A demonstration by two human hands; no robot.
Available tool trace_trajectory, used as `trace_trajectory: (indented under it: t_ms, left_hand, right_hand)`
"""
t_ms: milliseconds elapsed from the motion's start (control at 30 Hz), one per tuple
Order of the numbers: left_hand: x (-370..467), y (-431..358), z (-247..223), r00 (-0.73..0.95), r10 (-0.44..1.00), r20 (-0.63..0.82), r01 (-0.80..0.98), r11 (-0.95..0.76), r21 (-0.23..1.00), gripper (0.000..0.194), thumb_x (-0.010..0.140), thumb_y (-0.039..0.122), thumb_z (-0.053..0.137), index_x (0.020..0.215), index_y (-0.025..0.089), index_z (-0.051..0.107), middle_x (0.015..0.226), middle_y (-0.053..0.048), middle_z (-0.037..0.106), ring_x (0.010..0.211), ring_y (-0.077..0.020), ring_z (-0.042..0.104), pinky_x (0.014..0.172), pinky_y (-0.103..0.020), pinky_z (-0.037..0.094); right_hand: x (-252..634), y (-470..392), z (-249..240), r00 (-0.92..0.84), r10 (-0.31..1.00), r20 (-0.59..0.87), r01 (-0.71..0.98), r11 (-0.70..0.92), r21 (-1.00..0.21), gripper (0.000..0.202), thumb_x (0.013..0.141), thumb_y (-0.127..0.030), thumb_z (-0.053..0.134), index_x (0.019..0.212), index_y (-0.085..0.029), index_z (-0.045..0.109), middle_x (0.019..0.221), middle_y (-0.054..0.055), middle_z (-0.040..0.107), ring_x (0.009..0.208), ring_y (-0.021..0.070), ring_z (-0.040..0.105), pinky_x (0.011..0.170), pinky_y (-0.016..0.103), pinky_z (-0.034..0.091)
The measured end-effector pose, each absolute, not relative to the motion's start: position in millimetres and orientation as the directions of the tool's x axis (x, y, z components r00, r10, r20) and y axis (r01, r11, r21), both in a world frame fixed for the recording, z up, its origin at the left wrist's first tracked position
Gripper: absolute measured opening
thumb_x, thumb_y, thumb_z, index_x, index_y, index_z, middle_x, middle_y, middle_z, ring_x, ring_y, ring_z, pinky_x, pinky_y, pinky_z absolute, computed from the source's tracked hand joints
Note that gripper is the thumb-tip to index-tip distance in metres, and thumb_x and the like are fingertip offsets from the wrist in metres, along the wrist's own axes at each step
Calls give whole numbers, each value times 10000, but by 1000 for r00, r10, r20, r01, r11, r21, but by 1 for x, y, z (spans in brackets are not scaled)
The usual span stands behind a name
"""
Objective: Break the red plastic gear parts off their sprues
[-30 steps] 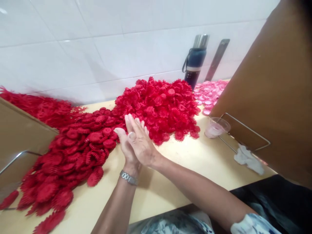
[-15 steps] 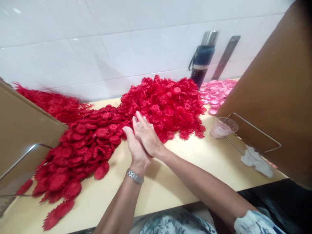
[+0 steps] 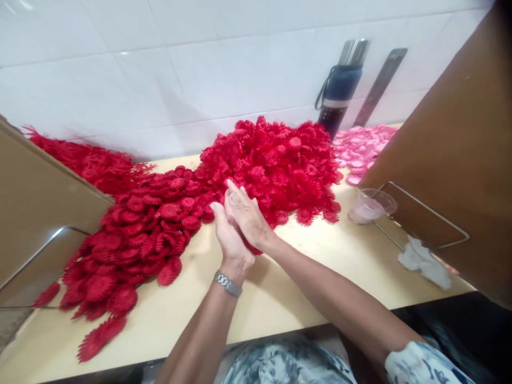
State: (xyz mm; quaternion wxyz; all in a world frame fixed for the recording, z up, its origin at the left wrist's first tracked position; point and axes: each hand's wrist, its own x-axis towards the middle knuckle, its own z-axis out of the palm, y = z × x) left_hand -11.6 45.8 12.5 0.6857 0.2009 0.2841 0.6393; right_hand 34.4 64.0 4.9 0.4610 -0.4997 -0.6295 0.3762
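My left hand [image 3: 229, 238], with a metal watch [image 3: 228, 283] on its wrist, is pressed palm to palm against my right hand [image 3: 253, 221], which lies on top. Between the palms a strip of a red petal piece [image 3: 253, 249] shows at the lower edge; most of it is hidden. Just beyond the fingertips rises a large heap of loose red scalloped petal pieces [image 3: 276, 165]. To the left, flatter stacked red petal discs [image 3: 160, 213] spread toward the table's front edge.
Cardboard boxes stand at the left [image 3: 48, 186] and right [image 3: 448, 160]. A blue flask [image 3: 342, 88] and a dark flat bar [image 3: 382, 85] are at the tiled wall, near pink petals [image 3: 366, 149]. A plastic cup [image 3: 366, 208] and white tissue [image 3: 424, 262] lie at the right of the table [image 3: 296, 298].
My hands remain pressed together, slightly shifted against each other. Red now shows between the palms where it was hidden before. The whole view has shifted slightly.
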Motion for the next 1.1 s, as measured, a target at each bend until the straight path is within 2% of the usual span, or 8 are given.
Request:
trace_trajectory:
  t_ms: [100, 200, 300, 400, 533, 700, 800, 1100]
  left_hand:
    - [-8, 45, 7, 33, 998, -52, -799, 58, 599, 419, 869, 495, 351, 1056, 234, 620, 1153, -55, 619, 1135, -174, 525, 971, -308, 388]
    - [-6, 45, 3, -6, 976, -216, -828, 116, 548, 304, 870, 369, 409, 921, 185, 645, 922, -49, 683, 944, -169, 622, 884, -306, 450]
    - [-9, 45, 2, 34, 916, -400, -850, 238, 471, 341, 866, 364, 392, 730, 148, 618, 678, -42, 650, 664, -161, 638, 772, -339, 502]
    - [-13, 43, 2, 91, 865, -493, -838, 334, 432, 402, 870, 392, 355, 686, 127, 594, 654, -76, 636, 574, -176, 614, 703, -389, 520]
    - [-20, 42, 6, 58, 871, -488, -837, 309, 452, 372, 875, 362, 357, 723, 123, 598, 634, -65, 623, 567, -169, 608, 662, -357, 522]
    - [-27, 39, 10, 127, 891, -436, -800, 352, 486, 354, 891, 346, 341, 839, 113, 602, 686, -52, 619, 548, -125, 578, 517, -238, 474]
    - [-27, 35, 12, 226, 906, -358, -758, 394, 520, 336, 895, 329, 356, 866, 100, 601, 714, -47, 610, 544, -104, 553, 511, -220, 464]
    - [-26, 35, 9, 181, 936, -301, -729, 333, 598, 190, 853, 224, 479, 812, 117, 630, 680, -18, 630, 512, -68, 548, 520, -182, 472]
  right_hand:
    - [39, 73, 6, -58, 970, 237, 367, 241, -898, 589, 897, -588, 196, 1385, -278, 308, 1449, -1, 284, 1374, 222, 73, 1081, 518, -79]
    - [43, 83, 12, -72, 954, 292, 424, 294, -857, 533, 902, -558, 251, 1304, -261, 436, 1382, 18, 406, 1357, 245, 165, 1081, 539, -26]
    - [50, 92, 22, -93, 948, 303, 415, 313, -854, 520, 909, -540, 248, 1073, -200, 606, 1094, 49, 623, 1162, 261, 477, 1025, 491, 280]
    - [61, 91, 34, -129, 958, 257, 388, 287, -876, 501, 909, -503, 288, 934, -149, 642, 811, 37, 652, 824, 211, 622, 768, 351, 487]
    - [83, 67, 43, -300, 914, 272, 396, 379, -837, 281, 875, -320, 435, 959, -161, 651, 772, 10, 651, 731, 160, 618, 684, 290, 498]
    - [107, 39, 32, -620, 660, 425, 376, 725, -577, 230, 784, -124, 551, 973, -189, 663, 1033, 40, 640, 997, 172, 556, 920, 325, 419]
    - [110, 39, 21, -554, 665, 501, 433, 744, -509, 217, 825, -104, 508, 959, -170, 664, 979, 62, 652, 939, 174, 568, 866, 327, 442]
    - [100, 40, 29, -360, 811, 461, 473, 585, -659, 133, 845, -192, 533, 915, -185, 646, 864, 21, 654, 791, 145, 590, 746, 273, 458]
